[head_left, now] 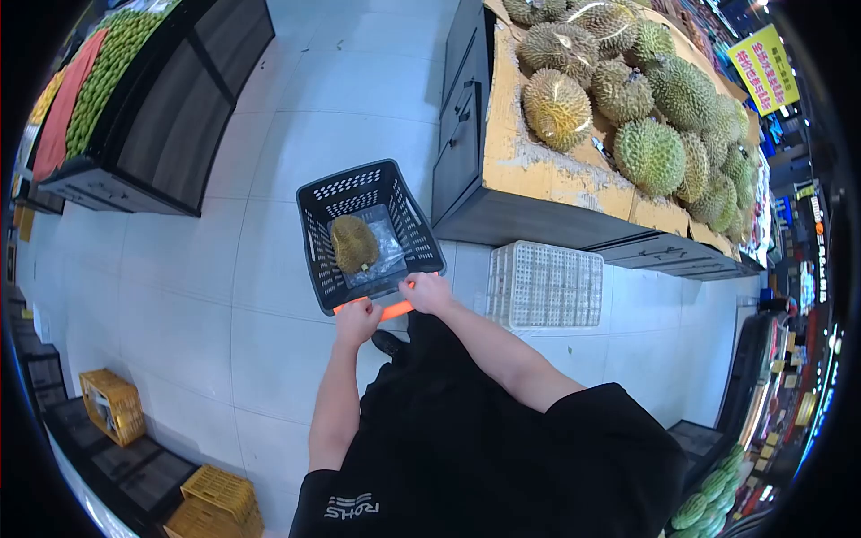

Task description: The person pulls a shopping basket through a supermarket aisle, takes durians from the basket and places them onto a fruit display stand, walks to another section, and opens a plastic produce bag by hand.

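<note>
A black shopping basket (309,240) with perforated sides is in front of me, low over the tiled floor. Its orange handle (395,310) runs along the near side. Around the left part of that handle my left hand (359,320) is closed. My right hand (426,293) grips it further right, fingers wrapped round. One brownish-green durian (354,244) lies inside the basket toward the left, beside a clear plastic bag (387,244). Whether the basket touches the floor is hard to tell.
Right of the basket stands a display counter (574,177) heaped with durians (650,157). A white plastic crate (545,285) sits on the floor below it. At left is a stand of green fruit (112,67); yellow crates (113,405) are lower left. Watermelons (713,498) lie lower right.
</note>
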The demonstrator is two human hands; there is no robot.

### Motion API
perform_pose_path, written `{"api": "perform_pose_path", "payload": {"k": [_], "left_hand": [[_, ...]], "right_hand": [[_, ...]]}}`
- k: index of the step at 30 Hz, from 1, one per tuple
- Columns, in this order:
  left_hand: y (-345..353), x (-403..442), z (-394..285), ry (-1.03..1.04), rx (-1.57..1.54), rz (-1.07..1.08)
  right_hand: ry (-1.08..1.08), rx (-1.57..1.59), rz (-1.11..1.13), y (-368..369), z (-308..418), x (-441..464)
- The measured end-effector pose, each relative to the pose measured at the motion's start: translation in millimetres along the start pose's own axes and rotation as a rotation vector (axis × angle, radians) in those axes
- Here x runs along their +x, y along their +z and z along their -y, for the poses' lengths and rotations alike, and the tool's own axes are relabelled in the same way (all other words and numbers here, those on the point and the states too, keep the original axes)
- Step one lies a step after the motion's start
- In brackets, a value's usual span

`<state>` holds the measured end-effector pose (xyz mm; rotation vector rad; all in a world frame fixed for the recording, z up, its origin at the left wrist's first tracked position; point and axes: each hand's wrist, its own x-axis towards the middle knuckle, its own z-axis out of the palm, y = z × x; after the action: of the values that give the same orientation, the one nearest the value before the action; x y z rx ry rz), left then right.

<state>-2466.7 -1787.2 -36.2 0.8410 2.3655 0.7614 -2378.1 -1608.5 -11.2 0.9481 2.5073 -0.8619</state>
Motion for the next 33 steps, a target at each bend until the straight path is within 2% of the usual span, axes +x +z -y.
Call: {"api": "perform_pose_path", "payload": {"k": [8, 10, 22, 33], "left_hand": [[-24, 56, 12, 0.05, -0.004, -0.028], [-29, 76, 15, 0.054, -0.008, -0.047], [-81, 204, 30, 0.087, 0.084, 0.026], [-125, 291, 30, 0.132, 0.103, 0.086]], "right_hand": [[0.042, 0.031, -0.061, -10, 20, 48], [0.067, 0.059, -0.018, -19, 28, 64], [0.098, 0.153, -0.013, -71, 73, 164], [0.103, 0.205, -0.045, -91, 96, 241]]}}
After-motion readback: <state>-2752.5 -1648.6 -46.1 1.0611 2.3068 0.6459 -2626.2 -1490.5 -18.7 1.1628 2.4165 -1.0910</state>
